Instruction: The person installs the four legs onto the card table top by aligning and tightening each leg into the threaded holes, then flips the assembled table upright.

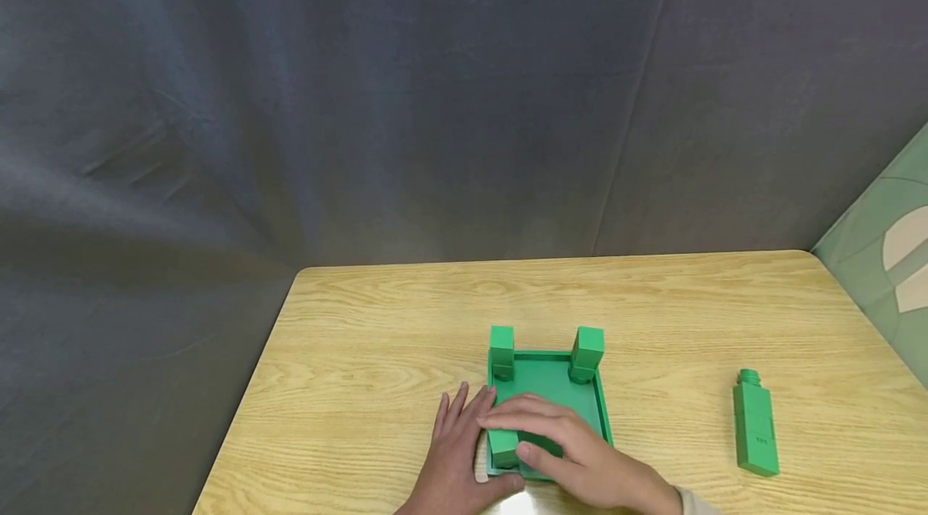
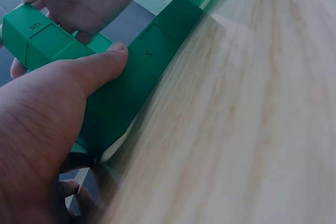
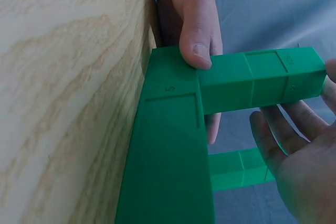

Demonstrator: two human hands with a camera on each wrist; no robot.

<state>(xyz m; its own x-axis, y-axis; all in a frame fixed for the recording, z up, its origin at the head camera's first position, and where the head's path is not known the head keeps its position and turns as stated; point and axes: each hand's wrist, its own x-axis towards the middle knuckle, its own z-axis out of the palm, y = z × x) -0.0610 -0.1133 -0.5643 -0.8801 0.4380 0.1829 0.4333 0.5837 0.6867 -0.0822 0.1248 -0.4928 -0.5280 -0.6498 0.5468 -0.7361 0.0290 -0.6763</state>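
Observation:
A green square panel with a raised rim [image 1: 547,391] lies on the table. Three green square posts stand upright at its corners: the far left post [image 1: 501,347], the far right post [image 1: 589,344] and the near left post [image 1: 503,446]. My left hand [image 1: 455,454] grips the near left corner of the panel; in the left wrist view its thumb [image 2: 107,62] presses the panel's outer side. With my right hand [image 1: 576,446] I hold the upper end of the near left post, thumb on one side and fingers on the other. That post bears small numbers [image 3: 289,60].
Off to the right, a loose green post [image 1: 756,428] with a threaded end lies on the wood-grain table [image 1: 377,321]. A dark curtain [image 1: 464,112] hangs behind the table, and a patterned green surface [image 1: 892,257] borders it on the right.

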